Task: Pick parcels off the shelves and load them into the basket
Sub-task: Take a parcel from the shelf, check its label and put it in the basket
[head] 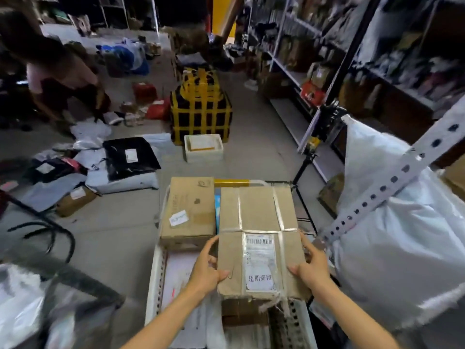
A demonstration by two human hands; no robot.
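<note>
1. Firmly, the left hand gripped the left edge of 1 taped cardboard parcel, and the right hand gripped its right edge.
2. It sat over the basket, just beside another box.

On the taped parcel you hold, the white shipping label carries a barcode at its top and, near its lower edge, large characters reading 超期滞留. The fine print between them is too small to read. Left of that parcel, the sticker on the neighbouring box is too blurred to read.
</note>
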